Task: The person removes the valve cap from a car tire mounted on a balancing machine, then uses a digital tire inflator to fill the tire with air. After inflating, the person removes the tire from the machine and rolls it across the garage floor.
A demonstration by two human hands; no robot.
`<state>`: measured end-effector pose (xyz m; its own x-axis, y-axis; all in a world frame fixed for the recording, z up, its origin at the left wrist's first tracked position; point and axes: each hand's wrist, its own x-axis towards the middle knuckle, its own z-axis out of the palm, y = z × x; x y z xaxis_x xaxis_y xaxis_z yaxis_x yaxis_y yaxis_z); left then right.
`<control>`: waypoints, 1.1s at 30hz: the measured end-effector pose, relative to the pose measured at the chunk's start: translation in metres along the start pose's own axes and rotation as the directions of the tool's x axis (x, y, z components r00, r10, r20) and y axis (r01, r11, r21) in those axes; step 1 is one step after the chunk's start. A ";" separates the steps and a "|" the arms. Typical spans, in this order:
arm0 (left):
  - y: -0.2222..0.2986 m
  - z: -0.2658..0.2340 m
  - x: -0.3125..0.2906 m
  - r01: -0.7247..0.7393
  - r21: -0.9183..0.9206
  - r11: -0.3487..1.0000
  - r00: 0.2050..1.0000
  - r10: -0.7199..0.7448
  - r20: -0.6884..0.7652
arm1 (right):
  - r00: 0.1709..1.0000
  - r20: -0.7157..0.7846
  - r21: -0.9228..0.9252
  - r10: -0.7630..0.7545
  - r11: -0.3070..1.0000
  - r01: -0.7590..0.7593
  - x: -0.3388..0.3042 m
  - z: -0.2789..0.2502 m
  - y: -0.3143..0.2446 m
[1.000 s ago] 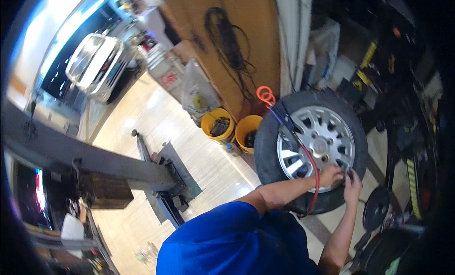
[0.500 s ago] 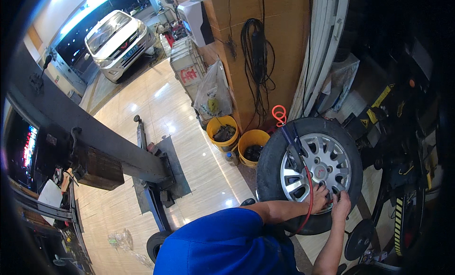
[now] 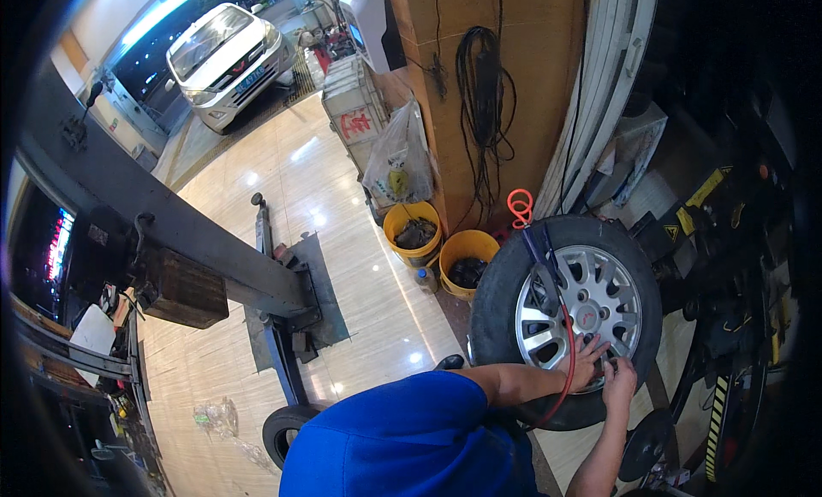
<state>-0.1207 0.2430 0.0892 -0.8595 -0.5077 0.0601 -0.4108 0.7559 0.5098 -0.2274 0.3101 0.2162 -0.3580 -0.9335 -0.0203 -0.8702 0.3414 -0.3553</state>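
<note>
Reaching in from the near side, both hands over the near part of a car wheel (image 3: 587,315).

With right hand (image 3: 620,380) at the near-right rim, fingertips drawn in, too small to tell whether gripping anything; with left hand (image 3: 586,363) just to its left, fingers spread on the near spokes and closer to the hub. Under both hands, reaching away to the far side: the wheel. Across the left forearm, a red hose (image 3: 568,326); farther left, nearer the left hand, an air tool (image 3: 541,261), its long axis far-left to near-right. Beyond, a yellow bucket (image 3: 467,243).
</note>
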 end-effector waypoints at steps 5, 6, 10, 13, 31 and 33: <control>0.000 0.003 0.000 0.012 -0.008 1.000 1.000 -0.012 0.015 | 0.997 0.045 0.230 0.057 0.971 -0.066 -0.006 0.004 0.004; 0.000 0.003 -0.001 0.005 -0.014 1.000 0.999 -0.006 -0.041 | 0.988 0.092 0.219 0.123 0.966 -0.141 -0.005 0.004 0.005; 0.001 -0.003 0.000 0.004 0.054 0.999 0.998 -0.008 0.059 | 0.987 0.067 0.235 0.146 0.959 -0.158 0.001 0.011 0.009; 0.001 -0.004 0.000 0.001 0.046 0.999 0.998 -0.004 0.058 | 0.998 -0.008 0.465 0.068 0.883 -0.056 -0.008 0.021 0.013; -0.001 0.008 0.004 0.047 0.081 0.996 0.997 -0.043 -0.058 | 0.967 -0.247 0.530 0.063 0.844 0.080 -0.018 0.038 0.016; 0.003 0.006 0.001 0.030 0.062 0.998 0.998 -0.026 -0.056 | 0.973 -0.201 0.477 0.114 0.879 -0.005 -0.022 0.040 0.017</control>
<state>-0.1249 0.2467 0.0856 -0.8301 -0.5495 0.0942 -0.4543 0.7646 0.4571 -0.2213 0.3318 0.1736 -0.5155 -0.8474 0.1271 -0.6015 0.2523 -0.7580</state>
